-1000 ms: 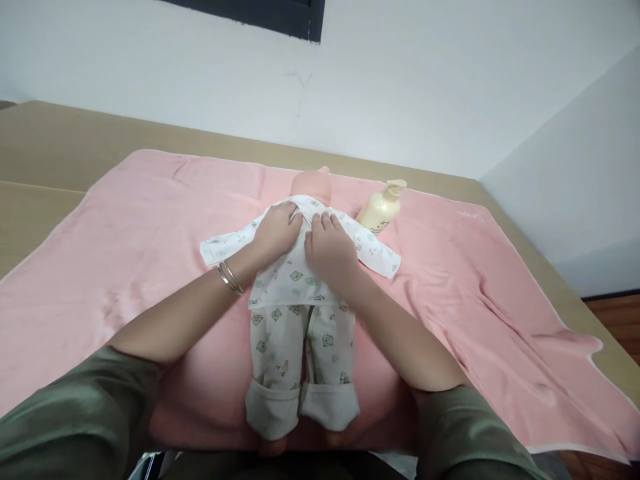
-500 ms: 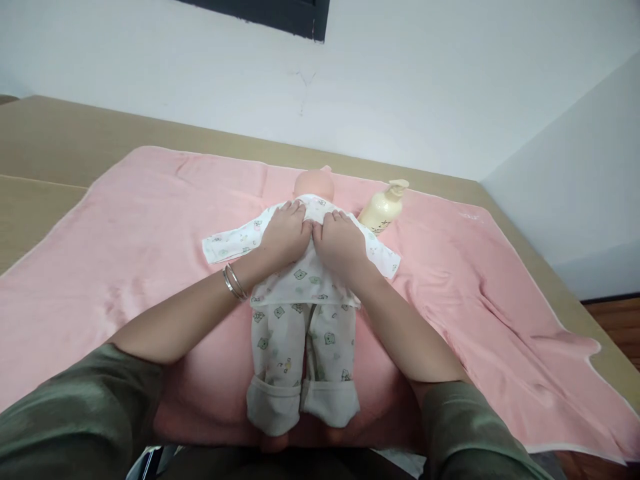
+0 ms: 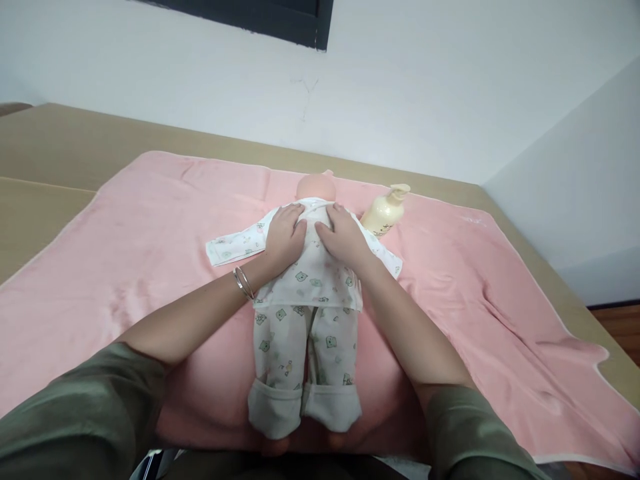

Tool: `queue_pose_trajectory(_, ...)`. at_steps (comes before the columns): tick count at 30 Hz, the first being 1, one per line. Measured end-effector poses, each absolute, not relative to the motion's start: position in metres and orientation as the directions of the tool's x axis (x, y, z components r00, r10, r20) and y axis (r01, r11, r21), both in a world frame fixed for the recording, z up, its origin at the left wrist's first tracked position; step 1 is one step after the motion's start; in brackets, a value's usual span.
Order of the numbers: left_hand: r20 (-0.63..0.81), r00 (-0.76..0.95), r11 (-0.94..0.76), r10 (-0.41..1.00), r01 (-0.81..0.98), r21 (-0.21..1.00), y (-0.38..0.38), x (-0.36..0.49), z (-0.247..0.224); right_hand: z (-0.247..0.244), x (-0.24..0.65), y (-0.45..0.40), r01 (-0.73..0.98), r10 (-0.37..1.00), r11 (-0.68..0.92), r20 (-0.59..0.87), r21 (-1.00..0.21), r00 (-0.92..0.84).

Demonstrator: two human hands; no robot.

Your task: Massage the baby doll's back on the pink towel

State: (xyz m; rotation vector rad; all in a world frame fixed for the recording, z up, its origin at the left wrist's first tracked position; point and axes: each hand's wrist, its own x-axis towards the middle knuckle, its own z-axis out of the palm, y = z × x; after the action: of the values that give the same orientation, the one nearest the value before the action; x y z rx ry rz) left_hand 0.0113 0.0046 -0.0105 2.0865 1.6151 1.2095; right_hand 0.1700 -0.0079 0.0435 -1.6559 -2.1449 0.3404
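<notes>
A baby doll point(image 3: 315, 287) in white printed pyjamas lies on the pink blanket point(image 3: 165, 207), its head at the far end and its feet toward me. Its face is not visible. My left hand point(image 3: 286, 235) rests flat on the left side of the doll's upper back, fingers stretched toward its shoulder. On the right side of the back lies my right hand point(image 3: 347, 241), also flat, with the thumb pointing inward. A strip of shirt shows between the two thumbs. Neither hand grips anything.
A cream pump bottle point(image 3: 384, 212) leans or lies on the blanket right of the doll's head. The blanket covers much of a wooden table point(image 3: 125, 127). Behind it stands a white wall point(image 3: 400, 87) with a dark frame point(image 3: 280, 17) at the top.
My hands have moved apart, outward across the doll's upper back. The thumbs were close together at the middle and now have a gap between them. The doll and bottle stay in place.
</notes>
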Motion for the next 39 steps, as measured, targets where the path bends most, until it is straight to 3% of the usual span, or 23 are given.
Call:
queue_pose_trajectory(5,0.487,0.011,-0.383,0.873,0.634,0.672,0.002,0.011,-0.011,0.047,0.159,-0.027,0.852,0.897,0.336,0.412,-0.401,-0.159)
queue_pose_trajectory(10,0.467,-0.082,-0.338,0.880,0.582,0.739,0.000,0.011,-0.014,0.039,0.149,-0.030,0.879,0.941,0.320,0.224,-0.352,-0.253)
queue_pose_trajectory(15,0.469,-0.118,-0.348,0.875,0.520,0.780,0.000,0.012,-0.016,0.042,0.150,-0.033,0.858,0.892,0.366,0.398,-0.361,-0.214)
queue_pose_trajectory(20,0.479,-0.139,-0.371,0.867,0.462,0.805,0.002,0.013,-0.017,0.035,0.150,-0.030,0.856,0.928,0.352,0.262,-0.378,-0.266)
queue_pose_trajectory(25,0.480,-0.133,-0.379,0.867,0.449,0.809,0.003,0.012,-0.018,0.038,0.150,-0.033,0.837,0.899,0.367,0.385,-0.407,-0.207)
queue_pose_trajectory(29,0.484,-0.131,-0.382,0.865,0.453,0.805,0.003,0.013,-0.017,0.036,0.148,-0.034,0.855,0.923,0.365,0.266,-0.369,-0.279)
queue_pose_trajectory(34,0.484,-0.123,-0.385,0.866,0.452,0.805,0.003,0.013,-0.016,0.036,0.146,-0.035,0.860,0.913,0.347,0.343,-0.374,-0.220)
queue_pose_trajectory(39,0.486,-0.099,-0.386,0.868,0.480,0.788,0.004,0.013,-0.015,0.029,0.141,-0.037,0.870,0.920,0.359,0.284,-0.339,-0.269)
